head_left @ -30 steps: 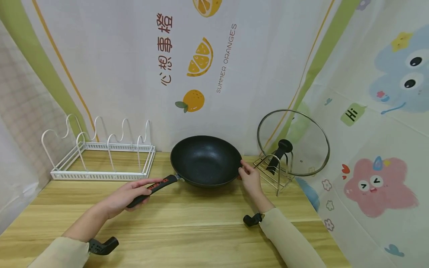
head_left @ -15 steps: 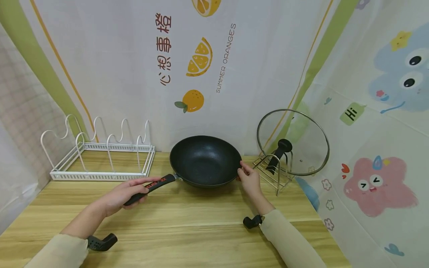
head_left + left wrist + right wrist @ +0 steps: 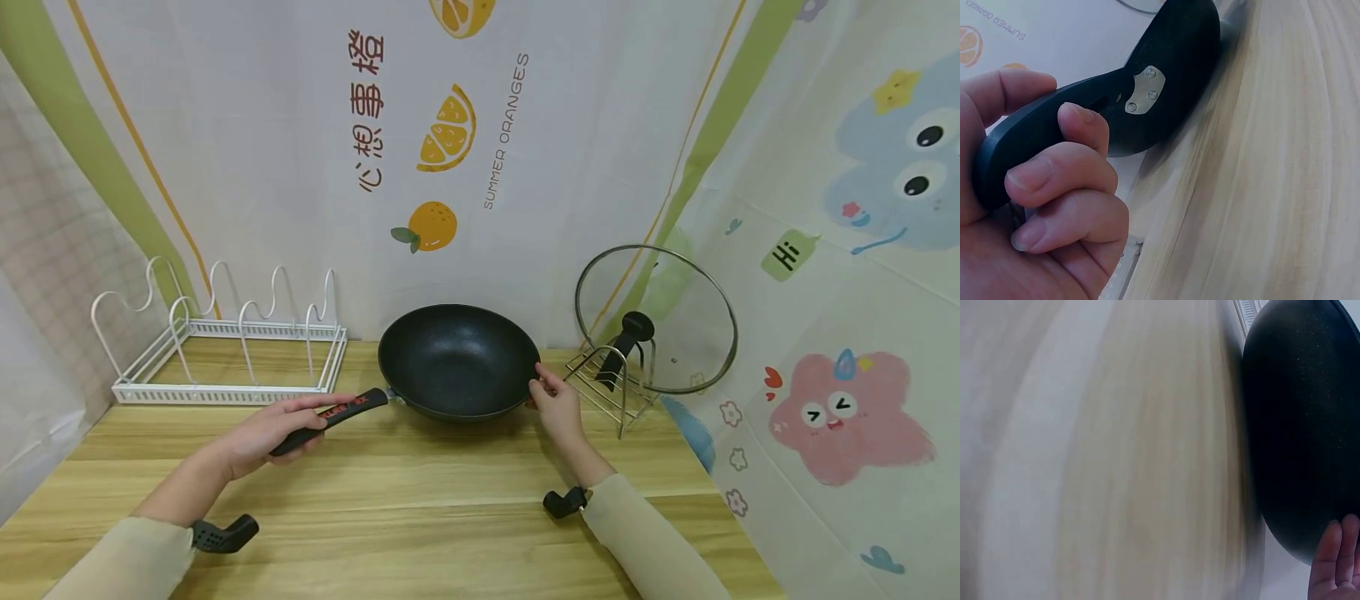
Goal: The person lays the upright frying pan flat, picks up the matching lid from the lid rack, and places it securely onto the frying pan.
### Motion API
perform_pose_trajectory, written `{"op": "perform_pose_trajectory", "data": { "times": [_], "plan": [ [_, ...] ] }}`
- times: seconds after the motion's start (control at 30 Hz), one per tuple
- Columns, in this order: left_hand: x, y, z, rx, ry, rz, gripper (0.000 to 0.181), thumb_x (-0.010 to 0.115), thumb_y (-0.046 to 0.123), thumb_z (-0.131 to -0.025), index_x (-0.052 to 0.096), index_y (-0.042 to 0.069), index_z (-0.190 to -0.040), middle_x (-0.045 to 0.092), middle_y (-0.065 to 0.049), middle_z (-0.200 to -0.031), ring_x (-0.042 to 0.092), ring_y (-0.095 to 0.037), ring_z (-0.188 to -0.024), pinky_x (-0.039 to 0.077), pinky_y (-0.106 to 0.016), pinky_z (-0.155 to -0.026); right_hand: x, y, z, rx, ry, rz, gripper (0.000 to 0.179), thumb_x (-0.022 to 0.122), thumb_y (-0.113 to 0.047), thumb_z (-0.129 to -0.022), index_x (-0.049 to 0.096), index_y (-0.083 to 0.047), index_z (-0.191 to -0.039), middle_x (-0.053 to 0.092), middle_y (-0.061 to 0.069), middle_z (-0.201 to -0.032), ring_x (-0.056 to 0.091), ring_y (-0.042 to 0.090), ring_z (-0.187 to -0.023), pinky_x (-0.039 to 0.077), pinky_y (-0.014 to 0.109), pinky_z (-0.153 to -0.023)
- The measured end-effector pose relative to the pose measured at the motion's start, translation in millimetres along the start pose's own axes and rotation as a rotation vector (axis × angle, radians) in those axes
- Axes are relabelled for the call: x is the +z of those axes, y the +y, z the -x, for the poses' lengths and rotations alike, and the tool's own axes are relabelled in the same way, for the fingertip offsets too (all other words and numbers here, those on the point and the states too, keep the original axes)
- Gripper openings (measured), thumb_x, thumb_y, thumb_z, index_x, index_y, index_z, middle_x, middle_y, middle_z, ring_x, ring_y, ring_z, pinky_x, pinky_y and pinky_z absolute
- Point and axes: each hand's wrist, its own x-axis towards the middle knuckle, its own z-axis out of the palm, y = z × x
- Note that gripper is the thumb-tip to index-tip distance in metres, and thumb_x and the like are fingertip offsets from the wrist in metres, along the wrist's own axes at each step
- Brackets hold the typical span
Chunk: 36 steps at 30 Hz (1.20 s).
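A black wok (image 3: 453, 362) is near the back middle of the wooden table, its inside facing forward and up. My left hand (image 3: 273, 429) grips its black handle (image 3: 352, 408), which has red lettering. In the left wrist view the fingers (image 3: 1075, 175) curl round the handle, behind a riveted metal plate (image 3: 1145, 90). At the wok's right side my right hand (image 3: 558, 408) holds the rim, thumb and finger tips right at the edge. The right wrist view shows straight fingers (image 3: 1329, 553) under the dark outer wall.
A white wire rack (image 3: 225, 387) stands at the back left. Back right, a gold wire stand (image 3: 622, 408) holds a glass lid (image 3: 690, 292) upright, close beside my right hand. A printed curtain (image 3: 262, 125) hangs behind the table.
Both hands and the wok have shifted slightly left; the left hand and the handle end have also come a little nearer. The rack, stand and lid have not moved.
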Motion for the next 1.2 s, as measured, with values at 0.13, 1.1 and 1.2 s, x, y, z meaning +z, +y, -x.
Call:
{"op": "perform_pose_trajectory", "data": {
  "times": [0.13, 1.1, 1.2],
  "plan": [
    [-3.2, 0.3, 0.5, -0.008, -0.007, 0.009, 0.048, 0.052, 0.011, -0.111, 0.066, 0.035, -0.150, 0.061, 0.003, -0.082, 0.048, -0.004, -0.060, 0.030, -0.020, -0.050, 1, -1, 1.4, -0.009, -0.009, 0.006, 0.046, 0.065, -0.003, -0.107, 0.060, 0.007, -0.152, 0.060, -0.003, -0.087, 0.069, 0.008, -0.071, 0.065, 0.023, -0.073],
    [-21.3, 0.4, 2.4, -0.047, 0.000, -0.012, 0.049, 0.051, 0.014, -0.111, 0.065, 0.038, -0.152, 0.060, 0.002, -0.084, 0.048, -0.005, -0.062, 0.030, -0.021, -0.051, 4, -2, 10.0, -0.006, -0.056, -0.013, 0.050, 0.070, -0.007, -0.106, 0.058, 0.006, -0.153, 0.060, -0.001, -0.092, 0.070, 0.003, -0.074, 0.062, 0.019, -0.073],
    [-23.6, 0.1, 3.0, -0.058, 0.005, -0.021, 0.049, 0.051, 0.014, -0.112, 0.064, 0.036, -0.154, 0.060, 0.003, -0.083, 0.048, -0.005, -0.061, 0.032, -0.020, -0.051, 4, -1, 9.8, -0.005, -0.061, -0.014, 0.051, 0.071, -0.007, -0.106, 0.058, 0.006, -0.154, 0.060, -0.002, -0.092, 0.071, 0.003, -0.074, 0.063, 0.020, -0.073]
  ]
}}
